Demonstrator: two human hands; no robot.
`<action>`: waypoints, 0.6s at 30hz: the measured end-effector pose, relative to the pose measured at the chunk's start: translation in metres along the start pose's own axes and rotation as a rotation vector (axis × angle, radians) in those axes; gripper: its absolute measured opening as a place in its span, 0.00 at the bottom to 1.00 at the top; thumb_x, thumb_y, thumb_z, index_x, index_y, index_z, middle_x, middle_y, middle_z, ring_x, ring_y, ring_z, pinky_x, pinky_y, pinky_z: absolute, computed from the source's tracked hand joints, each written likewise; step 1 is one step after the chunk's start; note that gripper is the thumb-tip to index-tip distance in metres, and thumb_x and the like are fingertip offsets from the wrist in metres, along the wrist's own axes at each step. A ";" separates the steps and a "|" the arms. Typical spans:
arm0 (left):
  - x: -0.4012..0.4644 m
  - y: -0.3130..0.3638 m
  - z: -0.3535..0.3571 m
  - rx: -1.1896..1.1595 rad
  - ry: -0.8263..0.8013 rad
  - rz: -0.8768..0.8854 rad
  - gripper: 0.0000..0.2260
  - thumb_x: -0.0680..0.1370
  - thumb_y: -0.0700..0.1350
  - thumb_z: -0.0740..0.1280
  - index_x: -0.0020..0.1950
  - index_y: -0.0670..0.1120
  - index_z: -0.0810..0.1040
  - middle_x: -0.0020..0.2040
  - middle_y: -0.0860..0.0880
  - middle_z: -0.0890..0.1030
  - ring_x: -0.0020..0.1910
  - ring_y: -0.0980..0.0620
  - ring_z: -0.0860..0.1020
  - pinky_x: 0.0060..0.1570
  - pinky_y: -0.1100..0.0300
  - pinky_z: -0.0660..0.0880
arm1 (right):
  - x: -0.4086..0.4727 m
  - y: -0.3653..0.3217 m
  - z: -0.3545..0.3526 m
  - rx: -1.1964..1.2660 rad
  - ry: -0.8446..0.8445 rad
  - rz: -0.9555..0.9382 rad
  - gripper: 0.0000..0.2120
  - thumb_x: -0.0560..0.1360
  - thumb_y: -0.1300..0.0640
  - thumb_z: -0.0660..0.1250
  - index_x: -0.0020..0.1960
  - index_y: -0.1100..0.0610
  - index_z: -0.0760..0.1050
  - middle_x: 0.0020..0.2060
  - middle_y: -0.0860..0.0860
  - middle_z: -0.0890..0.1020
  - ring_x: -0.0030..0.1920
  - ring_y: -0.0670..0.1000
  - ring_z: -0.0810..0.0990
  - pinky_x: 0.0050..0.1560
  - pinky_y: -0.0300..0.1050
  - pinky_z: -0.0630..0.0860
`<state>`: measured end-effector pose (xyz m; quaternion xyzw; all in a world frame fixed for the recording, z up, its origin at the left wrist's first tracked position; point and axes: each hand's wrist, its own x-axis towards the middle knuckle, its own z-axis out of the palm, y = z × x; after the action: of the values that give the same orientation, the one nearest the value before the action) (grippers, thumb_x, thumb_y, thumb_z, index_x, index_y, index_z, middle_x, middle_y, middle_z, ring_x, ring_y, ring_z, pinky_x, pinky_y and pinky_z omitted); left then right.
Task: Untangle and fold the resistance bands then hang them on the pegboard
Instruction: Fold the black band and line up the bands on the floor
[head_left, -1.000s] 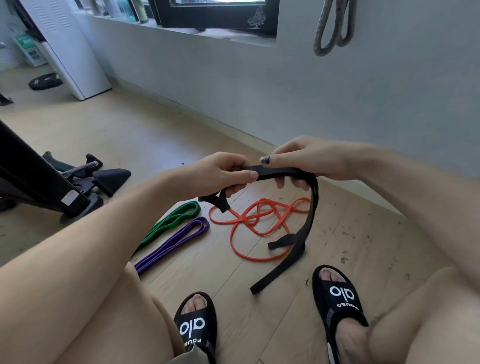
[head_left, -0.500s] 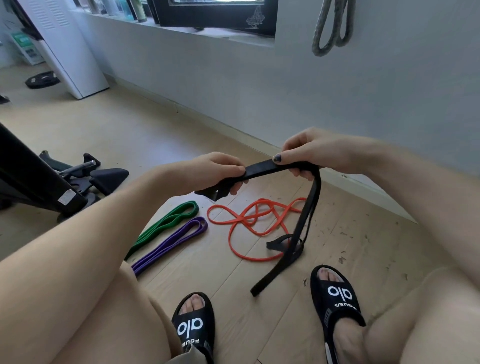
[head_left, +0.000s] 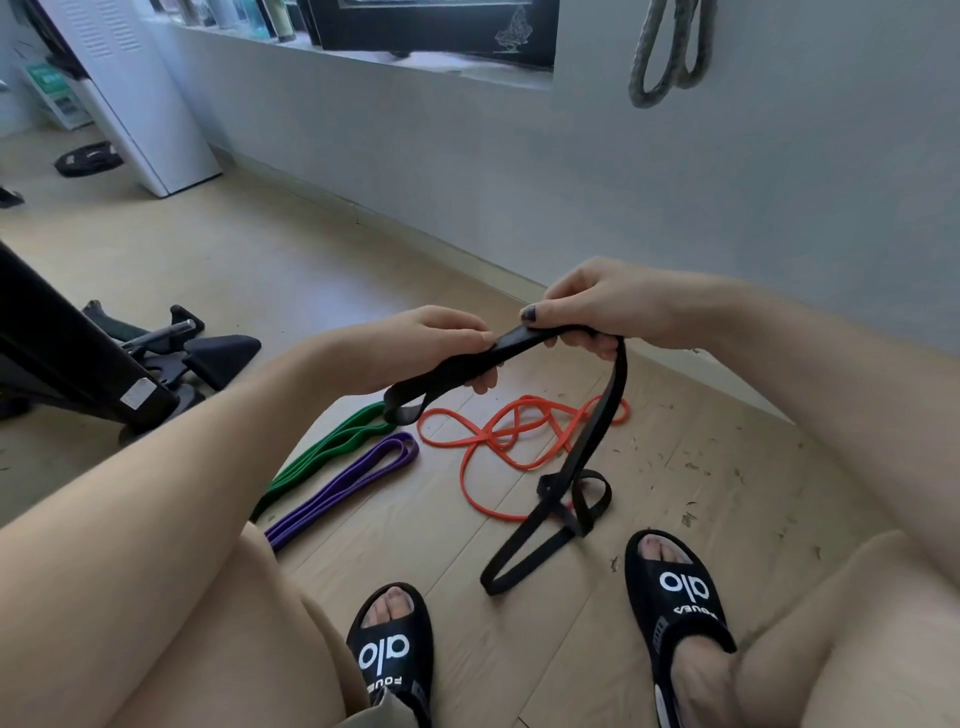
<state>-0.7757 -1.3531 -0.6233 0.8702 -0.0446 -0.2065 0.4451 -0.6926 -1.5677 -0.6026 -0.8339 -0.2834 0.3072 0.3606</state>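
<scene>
Both hands hold a black resistance band (head_left: 597, 426) above the floor. My left hand (head_left: 421, 348) pinches a flat doubled stretch of it, and my right hand (head_left: 608, 306) grips it a little further right. From my right hand the band drops down, twists into a small loop, and its end rests on the floor between my feet. An orange band (head_left: 483, 441) lies tangled on the floor under my hands. A green band (head_left: 322, 457) and a purple band (head_left: 343, 483) lie folded side by side to its left.
A grey band (head_left: 667, 49) hangs on the wall at the upper right. Black exercise equipment (head_left: 104, 358) stands at the left. My feet in black slides (head_left: 395, 654) rest on the wooden floor. A white panel (head_left: 135, 98) leans at the far left.
My hands have drawn apart, stretching the black band flat between them. The hanging part has shifted, and a small twisted loop now shows near its lower end.
</scene>
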 end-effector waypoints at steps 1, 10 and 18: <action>-0.001 -0.001 -0.001 0.017 -0.005 -0.008 0.15 0.87 0.47 0.57 0.53 0.45 0.82 0.47 0.50 0.86 0.51 0.52 0.83 0.57 0.63 0.75 | 0.000 0.001 -0.001 -0.001 -0.001 0.004 0.17 0.82 0.48 0.65 0.43 0.59 0.79 0.28 0.49 0.72 0.27 0.47 0.67 0.30 0.41 0.68; 0.004 -0.001 0.003 -0.112 -0.005 0.001 0.14 0.87 0.47 0.59 0.48 0.43 0.78 0.36 0.51 0.74 0.35 0.55 0.72 0.40 0.63 0.73 | -0.001 -0.005 0.003 0.032 -0.043 0.031 0.20 0.82 0.44 0.64 0.49 0.61 0.82 0.33 0.52 0.80 0.30 0.49 0.73 0.31 0.41 0.73; 0.001 -0.005 0.002 -0.144 0.054 0.080 0.14 0.87 0.45 0.58 0.62 0.40 0.81 0.52 0.47 0.86 0.54 0.48 0.84 0.60 0.57 0.78 | 0.000 -0.004 0.008 0.061 -0.095 -0.029 0.16 0.83 0.50 0.64 0.48 0.62 0.81 0.27 0.49 0.67 0.27 0.48 0.63 0.29 0.41 0.63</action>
<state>-0.7763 -1.3515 -0.6283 0.8388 -0.0524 -0.1674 0.5155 -0.6995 -1.5620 -0.6040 -0.8029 -0.3025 0.3495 0.3764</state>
